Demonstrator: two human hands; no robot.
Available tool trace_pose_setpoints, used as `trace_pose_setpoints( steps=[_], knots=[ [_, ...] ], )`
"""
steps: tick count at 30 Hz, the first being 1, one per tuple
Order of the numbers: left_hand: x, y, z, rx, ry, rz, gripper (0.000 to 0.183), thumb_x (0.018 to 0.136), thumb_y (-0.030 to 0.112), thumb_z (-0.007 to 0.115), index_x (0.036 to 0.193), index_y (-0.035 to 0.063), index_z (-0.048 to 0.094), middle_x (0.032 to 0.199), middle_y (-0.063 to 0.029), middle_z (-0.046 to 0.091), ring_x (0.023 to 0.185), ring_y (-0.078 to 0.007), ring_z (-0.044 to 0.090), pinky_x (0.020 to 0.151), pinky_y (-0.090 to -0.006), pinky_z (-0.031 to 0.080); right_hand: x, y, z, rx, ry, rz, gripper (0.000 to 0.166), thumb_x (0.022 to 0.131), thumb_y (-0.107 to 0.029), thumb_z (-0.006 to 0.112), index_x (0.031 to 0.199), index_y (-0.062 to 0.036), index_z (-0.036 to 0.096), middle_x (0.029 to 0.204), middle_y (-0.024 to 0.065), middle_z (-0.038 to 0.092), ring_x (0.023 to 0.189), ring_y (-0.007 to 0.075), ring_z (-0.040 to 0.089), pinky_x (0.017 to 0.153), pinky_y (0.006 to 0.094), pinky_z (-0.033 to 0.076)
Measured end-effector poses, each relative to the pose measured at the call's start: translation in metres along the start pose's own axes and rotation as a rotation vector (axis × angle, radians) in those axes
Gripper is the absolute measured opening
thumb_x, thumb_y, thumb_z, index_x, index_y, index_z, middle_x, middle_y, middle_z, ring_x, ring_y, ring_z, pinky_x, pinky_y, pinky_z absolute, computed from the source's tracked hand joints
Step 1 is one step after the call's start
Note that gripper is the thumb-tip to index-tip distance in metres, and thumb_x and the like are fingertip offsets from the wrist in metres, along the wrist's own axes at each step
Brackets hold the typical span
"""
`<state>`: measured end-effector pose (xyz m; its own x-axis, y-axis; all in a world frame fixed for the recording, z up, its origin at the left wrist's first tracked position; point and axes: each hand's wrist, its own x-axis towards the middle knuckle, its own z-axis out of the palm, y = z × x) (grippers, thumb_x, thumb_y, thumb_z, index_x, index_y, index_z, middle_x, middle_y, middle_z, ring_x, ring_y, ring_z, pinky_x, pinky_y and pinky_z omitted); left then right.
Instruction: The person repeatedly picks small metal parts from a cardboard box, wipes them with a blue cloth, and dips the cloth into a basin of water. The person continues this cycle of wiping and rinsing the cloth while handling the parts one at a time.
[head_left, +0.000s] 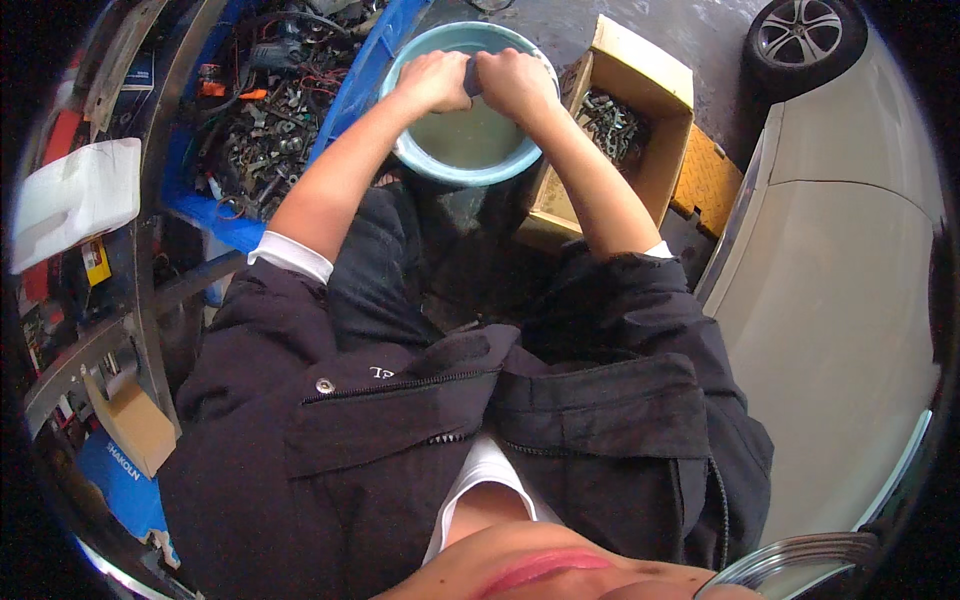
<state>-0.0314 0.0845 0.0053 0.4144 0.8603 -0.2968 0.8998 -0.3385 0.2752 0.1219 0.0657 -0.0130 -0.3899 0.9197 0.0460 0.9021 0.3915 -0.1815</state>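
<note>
Both hands are over a light blue plastic basin (480, 177) of murky water (466, 139). My left hand (440, 79) is closed in a fist around one end of a small dark grey piece (472, 77), perhaps a cloth. Around its other end my right hand (514, 82) is clenched. Only a short stretch of the piece shows between the two fists; my fingers hide the rest, so its exact kind is unclear.
Right of the basin stands an open cardboard box (667, 157) holding metal hardware (609, 124). A blue crate (352, 82) of mixed metal parts and wires lies left. A car (840, 247) and its wheel (799, 34) border the right side; a metal shelf (146, 300) borders the left.
</note>
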Motion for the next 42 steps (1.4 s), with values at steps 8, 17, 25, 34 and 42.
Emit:
trace_pose_setpoints(
  steps=[8, 17, 25, 34, 42],
  knots=[
    [0.017, -0.016, 0.03, 0.184, 0.574, 0.278, 0.037, 0.071, 0.003, 0.069, 0.105, 0.0164, 0.069, 0.094, -0.006, 0.066, 0.094, -0.0274, 0.066, 0.077, -0.0417, 0.058, 0.011, 0.009, 0.027, 0.463, 0.085, 0.209, 0.024, 0.068, -0.015, 0.068, 0.085, 0.0016, 0.071, 0.083, 0.0268, 0.069, 0.085, 0.0409, 0.069, 0.081, 0.0469, 0.056],
    [0.026, -0.017, 0.006, 0.339, 0.761, 0.438, 0.036, 0.067, 0.01, 0.074, 0.101, 0.019, 0.067, 0.087, 0.0024, 0.062, 0.087, -0.0203, 0.064, 0.067, -0.034, 0.057, 0.009, 0.01, -0.013, 0.842, -0.015, 0.211, 0.032, 0.072, -0.026, 0.073, 0.091, 0.0, 0.072, 0.079, 0.0201, 0.07, 0.08, 0.0316, 0.071, 0.075, 0.0405, 0.053],
    [0.033, -0.014, -0.003, 0.33, 0.776, 0.447, 0.033, 0.068, 0.011, 0.074, 0.099, 0.0189, 0.066, 0.087, 0.0015, 0.063, 0.088, -0.0204, 0.064, 0.067, -0.0339, 0.057, 0.015, 0.018, -0.004, 0.772, 0.145, 0.154, 0.03, 0.07, -0.021, 0.073, 0.093, -0.0013, 0.071, 0.084, 0.0217, 0.071, 0.082, 0.0348, 0.071, 0.077, 0.0418, 0.053],
    [0.026, -0.024, -0.01, 0.15, 0.712, 0.312, 0.029, 0.068, 0.014, 0.073, 0.097, 0.0162, 0.067, 0.092, -0.0032, 0.068, 0.092, -0.0249, 0.067, 0.075, -0.0439, 0.056, 0.016, 0.033, -0.001, 0.729, 0.254, 0.08, 0.054, 0.067, -0.02, 0.079, 0.118, -0.0102, 0.064, 0.103, 0.0207, 0.07, 0.099, 0.0353, 0.068, 0.088, 0.0418, 0.053],
    [0.032, -0.037, -0.004, -0.351, 0.582, 0.084, 0.048, 0.067, 0.027, 0.082, 0.109, 0.0102, 0.068, 0.102, -0.0111, 0.072, 0.096, -0.0263, 0.07, 0.085, -0.0369, 0.055, 0.032, 0.062, 0.035, 0.721, 0.296, 0.193, 0.057, 0.075, -0.018, 0.074, 0.129, -0.0103, 0.057, 0.106, 0.0201, 0.07, 0.102, 0.0355, 0.068, 0.09, 0.0416, 0.053]
  ],
)
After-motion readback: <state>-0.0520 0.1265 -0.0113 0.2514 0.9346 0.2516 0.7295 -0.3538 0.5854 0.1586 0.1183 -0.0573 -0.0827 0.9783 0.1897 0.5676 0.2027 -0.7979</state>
